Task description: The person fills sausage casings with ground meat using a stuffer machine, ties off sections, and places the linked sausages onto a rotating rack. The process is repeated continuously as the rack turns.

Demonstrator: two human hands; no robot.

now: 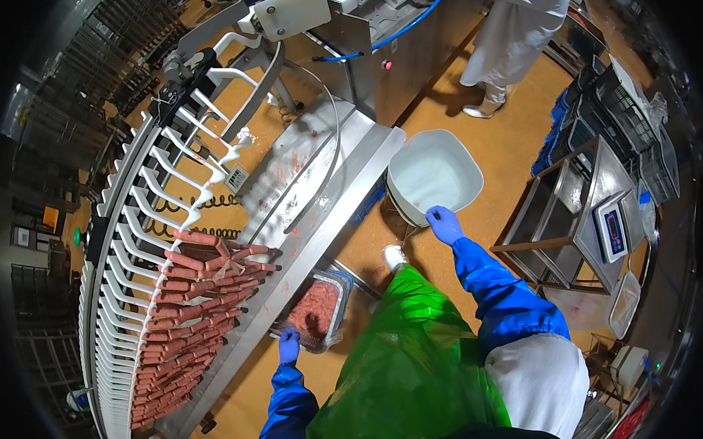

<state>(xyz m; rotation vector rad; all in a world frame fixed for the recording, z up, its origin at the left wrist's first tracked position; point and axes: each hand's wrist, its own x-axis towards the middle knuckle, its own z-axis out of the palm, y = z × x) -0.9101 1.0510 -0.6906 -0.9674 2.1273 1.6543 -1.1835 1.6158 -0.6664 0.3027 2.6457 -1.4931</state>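
Observation:
My right hand (444, 224), in a blue glove, grips the near rim of a large white plastic tub (476, 185). The tub looks hollow, and its pale inside faces up. My left hand (288, 346), also gloved in blue, is closed at the near corner of a crate (336, 312) lined with clear plastic. Pink ground meat (314, 308) fills part of that crate. The fingertips of my left hand are partly hidden at the crate's edge. Left of the crate, linked sausages (189, 330) hang in loops from a row of white hooks (147, 205).
A long steel table (321, 199) with meat smears runs beside the hooks. Behind it stands a steel machine (427, 44) with a blue hose. A person in white (513, 39) is beyond the tub. At right are a steel stand (576, 204), a scale (613, 229) and dark stacked crates (630, 105).

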